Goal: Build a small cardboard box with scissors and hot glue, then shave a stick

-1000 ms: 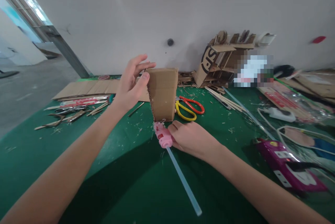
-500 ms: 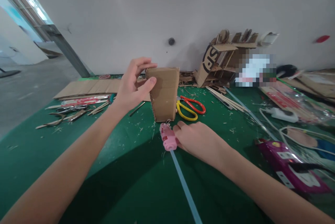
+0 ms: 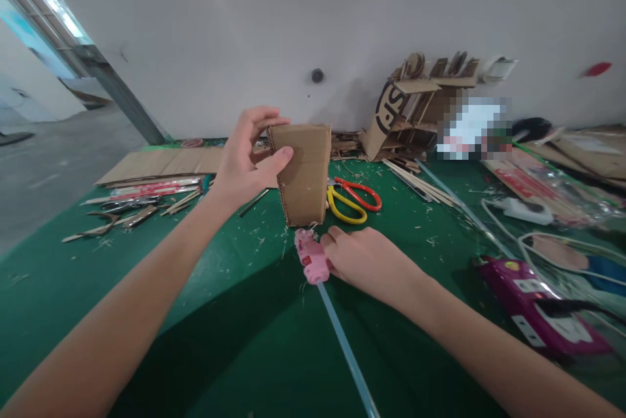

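A tapered cardboard piece [image 3: 306, 173] is held upright over the green table by my left hand [image 3: 252, 157]; the thumb presses its near face and the fingers go behind its left edge. My right hand [image 3: 362, 258] is wrapped round a pink hot glue gun [image 3: 313, 258], whose nozzle end is by the cardboard's bottom edge. A long translucent glue stick [image 3: 347, 343] runs out of the gun's rear toward me. Just right of the cardboard lie scissors [image 3: 355, 201] with one red and one yellow handle.
A cardboard shelf model [image 3: 386, 121] stands against the pale wall. Wooden sticks [image 3: 420, 183], a purple power strip [image 3: 542, 307] and white cables lie to the right. Flat cardboard [image 3: 156, 167] and several tools [image 3: 132, 209] lie on the left. Scraps dot the green tabletop [image 3: 235, 340].
My view has shifted slightly. The glue gun's nozzle end has turned a little to the left along the cardboard's bottom edge. Both hands keep their holds.
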Motion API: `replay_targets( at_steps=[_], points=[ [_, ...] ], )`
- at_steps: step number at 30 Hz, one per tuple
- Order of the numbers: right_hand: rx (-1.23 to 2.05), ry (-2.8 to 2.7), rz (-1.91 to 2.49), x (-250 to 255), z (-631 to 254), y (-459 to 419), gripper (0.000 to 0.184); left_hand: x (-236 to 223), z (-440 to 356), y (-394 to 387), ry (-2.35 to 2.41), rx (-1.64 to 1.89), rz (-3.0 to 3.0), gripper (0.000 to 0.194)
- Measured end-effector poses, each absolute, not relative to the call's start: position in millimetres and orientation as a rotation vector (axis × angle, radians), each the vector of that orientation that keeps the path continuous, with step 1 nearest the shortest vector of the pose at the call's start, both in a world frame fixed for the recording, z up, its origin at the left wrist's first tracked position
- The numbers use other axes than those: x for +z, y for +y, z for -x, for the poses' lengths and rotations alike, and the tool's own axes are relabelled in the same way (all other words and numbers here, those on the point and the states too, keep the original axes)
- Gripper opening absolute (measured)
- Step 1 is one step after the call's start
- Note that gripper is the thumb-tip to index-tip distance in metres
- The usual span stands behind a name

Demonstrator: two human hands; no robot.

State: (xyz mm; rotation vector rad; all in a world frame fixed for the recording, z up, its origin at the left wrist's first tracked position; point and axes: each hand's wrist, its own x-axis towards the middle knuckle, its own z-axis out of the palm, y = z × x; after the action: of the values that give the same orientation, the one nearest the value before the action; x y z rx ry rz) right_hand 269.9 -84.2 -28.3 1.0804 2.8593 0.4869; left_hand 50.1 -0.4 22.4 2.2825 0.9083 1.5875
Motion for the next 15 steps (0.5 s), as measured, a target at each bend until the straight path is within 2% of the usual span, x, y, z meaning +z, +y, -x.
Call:
replay_targets(
  at_steps=[15],
  points=[
    [0.445, 2.759, -1.22, -24.9, -304.5, -87.5, 0.003, 21.5, -49.3, -0.8, 0.907, 1.568, -2.273, 0.049]
  ],
)
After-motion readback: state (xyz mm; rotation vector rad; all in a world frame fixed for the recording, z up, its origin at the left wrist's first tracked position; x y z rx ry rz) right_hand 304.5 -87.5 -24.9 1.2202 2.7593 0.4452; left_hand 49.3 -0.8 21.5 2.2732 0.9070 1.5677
